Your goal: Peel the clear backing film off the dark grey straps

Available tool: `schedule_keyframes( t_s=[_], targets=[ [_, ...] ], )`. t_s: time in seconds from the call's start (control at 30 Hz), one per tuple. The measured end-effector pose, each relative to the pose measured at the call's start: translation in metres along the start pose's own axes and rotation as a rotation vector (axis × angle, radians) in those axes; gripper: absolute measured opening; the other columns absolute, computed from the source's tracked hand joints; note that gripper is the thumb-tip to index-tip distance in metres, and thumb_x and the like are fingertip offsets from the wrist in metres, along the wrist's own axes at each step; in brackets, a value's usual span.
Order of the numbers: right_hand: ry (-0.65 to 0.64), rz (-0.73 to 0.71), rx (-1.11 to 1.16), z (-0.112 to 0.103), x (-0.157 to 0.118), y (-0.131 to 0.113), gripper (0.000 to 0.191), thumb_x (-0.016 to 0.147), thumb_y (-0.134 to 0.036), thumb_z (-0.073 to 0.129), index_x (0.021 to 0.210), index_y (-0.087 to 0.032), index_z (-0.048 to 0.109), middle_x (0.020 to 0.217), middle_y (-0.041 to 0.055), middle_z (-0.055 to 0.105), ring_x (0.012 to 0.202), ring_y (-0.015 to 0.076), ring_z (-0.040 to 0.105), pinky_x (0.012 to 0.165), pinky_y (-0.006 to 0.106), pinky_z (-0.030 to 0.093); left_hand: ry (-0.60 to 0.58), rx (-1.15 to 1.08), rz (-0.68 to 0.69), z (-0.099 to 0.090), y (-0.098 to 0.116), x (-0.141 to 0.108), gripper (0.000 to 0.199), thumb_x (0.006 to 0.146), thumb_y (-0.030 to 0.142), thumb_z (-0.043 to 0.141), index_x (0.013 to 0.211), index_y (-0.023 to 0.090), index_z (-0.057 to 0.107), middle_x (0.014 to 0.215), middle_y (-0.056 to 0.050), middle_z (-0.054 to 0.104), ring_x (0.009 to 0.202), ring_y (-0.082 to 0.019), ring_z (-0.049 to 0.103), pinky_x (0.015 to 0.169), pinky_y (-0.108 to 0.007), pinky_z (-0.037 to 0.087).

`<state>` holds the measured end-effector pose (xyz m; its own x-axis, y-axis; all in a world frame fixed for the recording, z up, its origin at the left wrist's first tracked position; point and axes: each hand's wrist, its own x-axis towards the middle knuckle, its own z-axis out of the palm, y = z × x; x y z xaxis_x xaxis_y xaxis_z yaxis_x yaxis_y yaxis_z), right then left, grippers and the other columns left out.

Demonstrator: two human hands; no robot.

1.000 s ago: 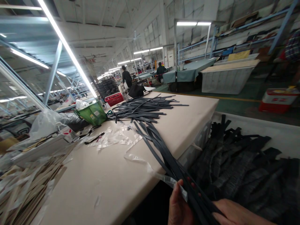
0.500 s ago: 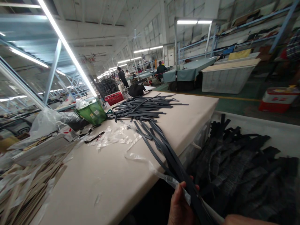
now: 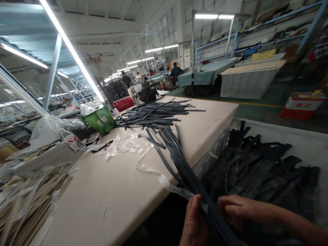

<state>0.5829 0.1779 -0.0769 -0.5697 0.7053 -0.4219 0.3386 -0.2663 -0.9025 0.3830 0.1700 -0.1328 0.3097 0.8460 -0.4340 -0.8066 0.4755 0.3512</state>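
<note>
Bundle of dark strips [image 3: 188, 171] runs from lower right to mid-frame: near part in our left hand [image 3: 195, 218], far tips lying on the table [image 3: 123, 205]. Left fingers are closed round it, thumb pressing the clear film [image 3: 164, 181] against the strips. Right hand [image 3: 238, 208], lower right: fingers curled, right beside the bundle; we can't tell if they hold anything.

Handling, our guess: each strip light, the stack with some heft. Bendy lengthwise, judging by the curves; not fragile. Faces look smooth, so we'd expect strips to slide and fan, as the far tips do. Film looks thin and slick, easily creased.

Best hold: 1 hand round the full stack near the film, thumb on top, squeezing evenly. Pinching only 1 or 2 strips would probably let the rest slip.
</note>
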Motion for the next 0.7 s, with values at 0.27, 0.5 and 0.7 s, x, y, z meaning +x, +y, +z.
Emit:
schedule_keyframes(
  t_s=[0.27,0.5,0.7],
  targets=[
    [-0.198,-0.073,0.527,-0.006,0.069,-0.029,0.073,0.081,-0.074,0.057,0.116,-0.01,0.066,0.114,0.0158,0.07,0.112,0.0297,0.065,0.102,0.041,0.044,-0.068,0.126,0.032,0.035,0.002,-0.023,0.032,0.059,0.037,0.091,0.074,0.014,0.074,0.079,-0.004,0.066,0.081,-0.017,0.06,0.08,-0.029,0.046],
    [-0.562,-0.08,0.859,0.011,0.1,-0.046,0.084,0.079,-0.076,0.055,0.123,-0.005,0.064,0.118,0.0168,0.07,0.104,0.0285,0.068,0.089,0.038,0.051,-0.114,0.094,-0.025,0.045,0.003,-0.036,0.04,0.056,0.042,0.091,0.079,0.015,0.074,0.085,-0.007,0.069,0.087,-0.022,0.064,0.085,-0.034,0.047],
    [-0.459,-0.089,0.947,0.009,0.108,-0.038,0.05,0.081,-0.053,0.064,0.105,-0.01,0.067,0.087,0.0077,0.074,0.079,0.0217,0.07,0.067,0.031,0.055,-0.179,0.161,-0.009,0.046,0.003,-0.039,0.047,0.058,0.047,0.089,0.087,0.012,0.077,0.081,-0.01,0.071,0.085,-0.027,0.067,0.09,-0.041,0.047]
  ],
)
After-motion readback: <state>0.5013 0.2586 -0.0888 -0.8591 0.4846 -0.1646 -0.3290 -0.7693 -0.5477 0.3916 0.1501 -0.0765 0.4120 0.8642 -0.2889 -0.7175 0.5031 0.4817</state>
